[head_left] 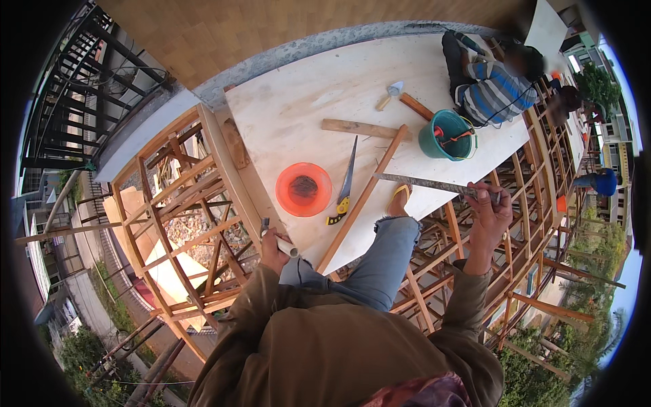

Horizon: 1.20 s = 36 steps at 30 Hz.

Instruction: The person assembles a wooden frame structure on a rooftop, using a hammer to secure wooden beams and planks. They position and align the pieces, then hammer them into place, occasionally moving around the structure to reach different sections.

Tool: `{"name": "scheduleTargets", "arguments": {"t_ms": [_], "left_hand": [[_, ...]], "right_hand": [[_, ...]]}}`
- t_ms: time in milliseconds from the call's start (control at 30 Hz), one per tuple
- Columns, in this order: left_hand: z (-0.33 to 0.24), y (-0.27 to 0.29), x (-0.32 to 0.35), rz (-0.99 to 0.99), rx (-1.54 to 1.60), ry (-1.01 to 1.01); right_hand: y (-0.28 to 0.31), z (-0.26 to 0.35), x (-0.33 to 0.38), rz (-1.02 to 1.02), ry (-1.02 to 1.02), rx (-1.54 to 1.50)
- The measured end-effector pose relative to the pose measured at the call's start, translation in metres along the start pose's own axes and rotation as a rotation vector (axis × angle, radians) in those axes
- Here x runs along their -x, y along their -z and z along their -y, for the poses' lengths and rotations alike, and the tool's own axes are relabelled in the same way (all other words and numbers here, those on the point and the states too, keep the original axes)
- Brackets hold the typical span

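My right hand [489, 214] is raised at the right, its fingers closed on one end of a long flat strip [430, 183]. The strip is grey and mottled, and points left over my sandalled foot. Low on the left, my left hand [273, 252] is closed around a short cream pipe [290, 249]; a small dark metal part [265, 223] sticks up beside the fingers. An orange basin [283, 186] with dark residue inside sits ahead of the left hand. Right of it lies a handsaw [347, 182] with a yellow-black handle, beside a long wooden batten [366, 197].
A green bucket [434, 139] with tools, a trowel [393, 89] and wood offcuts lie on the white boards [278, 102]. Another person [498, 88] sits at the far right. Open timber framing [183, 224] with deep gaps drops away on both sides.
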<state>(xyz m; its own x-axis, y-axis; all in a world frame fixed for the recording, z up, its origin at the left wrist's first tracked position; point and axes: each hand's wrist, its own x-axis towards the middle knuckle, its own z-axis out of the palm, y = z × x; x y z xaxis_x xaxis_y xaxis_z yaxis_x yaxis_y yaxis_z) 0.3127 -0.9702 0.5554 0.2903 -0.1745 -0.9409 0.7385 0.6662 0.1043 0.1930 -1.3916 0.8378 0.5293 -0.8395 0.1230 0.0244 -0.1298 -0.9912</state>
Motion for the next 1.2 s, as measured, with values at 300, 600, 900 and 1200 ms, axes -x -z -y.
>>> {"name": "scheduleTargets", "arguments": {"t_ms": [300, 600, 900, 1200], "left_hand": [[-0.097, -0.009, 0.024, 0.095, 0.505, -0.165], [-0.11, 0.0, 0.044, 0.13, 0.556, -0.162], [-0.102, 0.0, 0.043, -0.011, 0.644, -0.135], [-0.098, -0.017, 0.084, 0.057, 0.545, -0.25]], "right_hand": [[-0.083, 0.113, 0.161, 0.313, 0.033, -0.36], [-0.131, 0.121, 0.204, 0.444, 0.063, -0.366], [-0.13, 0.12, 0.207, 0.485, 0.076, -0.382], [-0.153, 0.102, 0.215, 0.519, 0.019, -0.304]]}}
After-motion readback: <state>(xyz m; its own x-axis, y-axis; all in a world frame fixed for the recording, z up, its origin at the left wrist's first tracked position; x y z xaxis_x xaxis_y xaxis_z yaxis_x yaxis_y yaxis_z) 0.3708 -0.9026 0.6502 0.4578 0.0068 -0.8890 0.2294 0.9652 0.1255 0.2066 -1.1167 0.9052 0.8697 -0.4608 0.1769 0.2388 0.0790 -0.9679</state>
